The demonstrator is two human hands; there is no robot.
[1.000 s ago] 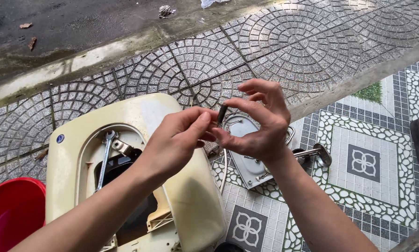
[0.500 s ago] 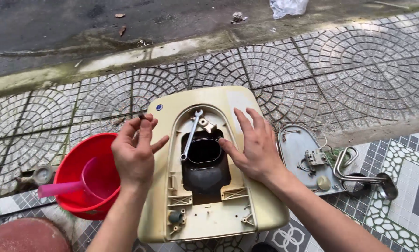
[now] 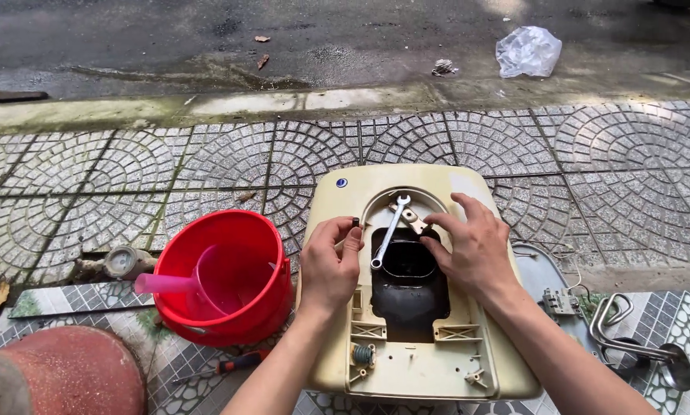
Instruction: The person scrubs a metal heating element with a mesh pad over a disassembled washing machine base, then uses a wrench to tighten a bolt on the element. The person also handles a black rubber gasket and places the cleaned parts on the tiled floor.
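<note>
A cream plastic housing (image 3: 337, 201) lies flat on the paving, with a dark opening (image 3: 410, 288) in its middle. A silver wrench (image 3: 389, 230) rests slanted across the top of that opening, beside a small metal bracket (image 3: 416, 223). My left hand (image 3: 328, 267) sits on the opening's left rim and pinches a small dark part (image 3: 355, 222) between its fingertips. My right hand (image 3: 474, 247) lies on the right rim, fingers spread, with the fingertips next to the bracket.
A red bucket (image 3: 241, 323) with a pink scoop (image 3: 177, 282) stands left of the housing. A screwdriver (image 3: 230, 364) lies below it. On the right are a grey plate with wiring (image 3: 554, 296) and a chrome fitting (image 3: 641, 350). A plastic bag (image 3: 528, 51) lies on the road.
My hands, held together in the air around a small dark piece, have come down and apart onto the housing's rim. The view has swung to show the bucket.
</note>
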